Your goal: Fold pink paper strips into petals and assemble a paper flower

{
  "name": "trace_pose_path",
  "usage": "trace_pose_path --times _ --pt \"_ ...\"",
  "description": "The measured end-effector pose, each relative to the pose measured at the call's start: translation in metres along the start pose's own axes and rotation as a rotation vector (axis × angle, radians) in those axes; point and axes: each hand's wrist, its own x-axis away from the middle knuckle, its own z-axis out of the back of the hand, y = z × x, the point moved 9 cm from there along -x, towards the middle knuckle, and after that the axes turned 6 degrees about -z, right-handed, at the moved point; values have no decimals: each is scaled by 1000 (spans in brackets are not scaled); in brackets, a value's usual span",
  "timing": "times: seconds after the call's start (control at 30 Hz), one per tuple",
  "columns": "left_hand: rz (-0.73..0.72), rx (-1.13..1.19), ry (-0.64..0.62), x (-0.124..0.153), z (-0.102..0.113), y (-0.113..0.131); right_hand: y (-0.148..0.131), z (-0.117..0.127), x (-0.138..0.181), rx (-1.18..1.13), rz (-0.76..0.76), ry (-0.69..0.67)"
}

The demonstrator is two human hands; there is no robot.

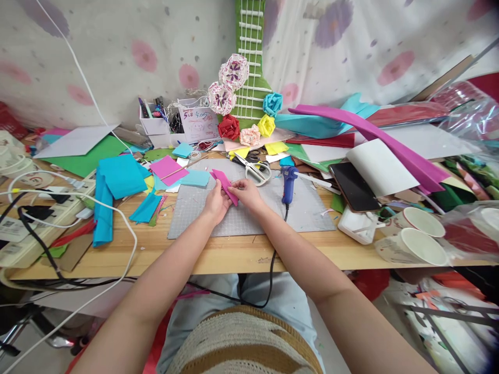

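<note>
A folded strip of magenta crepe paper (223, 180) is held between both hands above the grey cutting mat (202, 218). My left hand (217, 202) is closed on its left side, thumb against the paper. From the right, my right hand (246, 194) pinches the lower end. Just beyond the hands lie scissors (255, 171) with pale handles. A blue glue gun (288, 184) rests on the mat to the right, a white glue stick (314, 179) at its back. Light blue paper pieces (195, 178) and a magenta square (169, 170) lie to the left.
Blue crepe paper (120, 176) and a power strip (47, 223) with cables occupy the left. On the right are a black phone (354, 187) and paper cups (413, 246). A green guitar shape (251, 67) with paper flowers stands behind. The glue gun's cord hangs over the front edge.
</note>
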Motion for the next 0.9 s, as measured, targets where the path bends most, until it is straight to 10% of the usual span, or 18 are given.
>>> trace_pose_path --times 0.43,0.67,0.9 --pt "-102 54 -53 -14 6 12 -18 -6 12 204 164 -59" --pt "-554 -549 -108 -18 22 67 -30 17 13 711 294 77" --pt "-601 -1047 -289 -14 7 48 -21 15 9 770 212 12"
